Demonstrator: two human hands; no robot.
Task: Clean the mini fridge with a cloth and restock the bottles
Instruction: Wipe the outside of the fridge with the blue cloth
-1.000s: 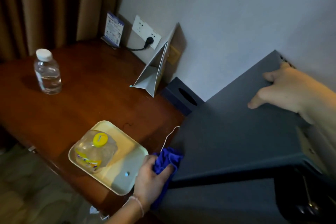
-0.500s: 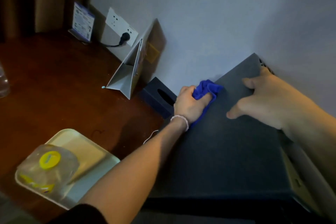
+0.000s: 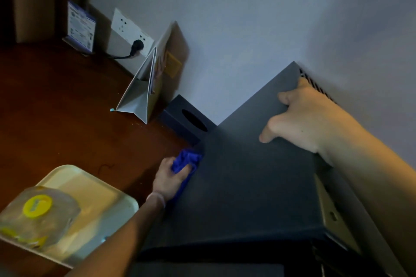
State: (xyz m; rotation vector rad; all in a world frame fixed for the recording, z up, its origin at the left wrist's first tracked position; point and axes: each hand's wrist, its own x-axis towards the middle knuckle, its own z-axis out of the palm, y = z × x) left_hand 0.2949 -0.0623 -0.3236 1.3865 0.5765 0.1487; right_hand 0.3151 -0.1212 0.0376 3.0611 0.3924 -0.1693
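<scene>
The dark grey mini fridge (image 3: 247, 186) fills the lower right, seen from above. My left hand (image 3: 170, 177) grips a blue cloth (image 3: 185, 159) and presses it on the left edge of the fridge top, beside the wooden desk. My right hand (image 3: 299, 119) lies flat on the far right corner of the fridge top, fingers spread, holding nothing. A clear bottle with a yellow cap (image 3: 37, 211) stands on a cream tray (image 3: 90, 191) at the lower left.
The brown wooden desk (image 3: 67, 119) holds a white folded stand (image 3: 144, 94), a dark tissue box (image 3: 186, 119) against the wall and a blue card stand (image 3: 81, 26). A wall socket (image 3: 130, 33) has a black plug in it. A curtain hangs at the far left.
My left hand has drawn the blue cloth from the far left corner of the fridge top back toward me along the left edge. My right hand stays in place.
</scene>
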